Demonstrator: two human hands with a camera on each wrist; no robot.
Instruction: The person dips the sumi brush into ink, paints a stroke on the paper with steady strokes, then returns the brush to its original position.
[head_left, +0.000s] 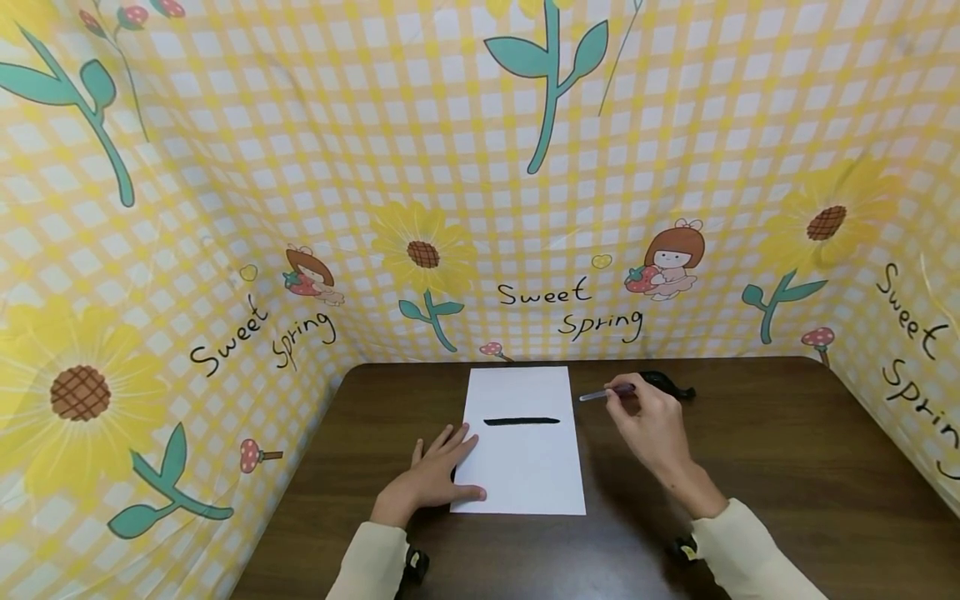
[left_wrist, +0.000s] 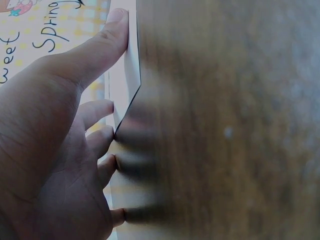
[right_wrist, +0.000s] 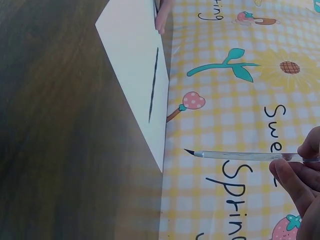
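Observation:
A white sheet of paper lies on the table, with one thick black horizontal stroke across its upper half. My left hand rests with spread fingers on the sheet's left edge, the thumb on the paper. The left wrist view shows that thumb and the fingertips along the paper's edge. Off the sheet's right side, my right hand pinches a brush pen between thumb and fingers. In the right wrist view its dark pointed tip and clear barrel are apart from the paper.
Behind the right hand lies a curved black object, partly hidden. The brown wooden table is walled on its back and sides by a yellow checked cloth. Black devices sit at both cuffs.

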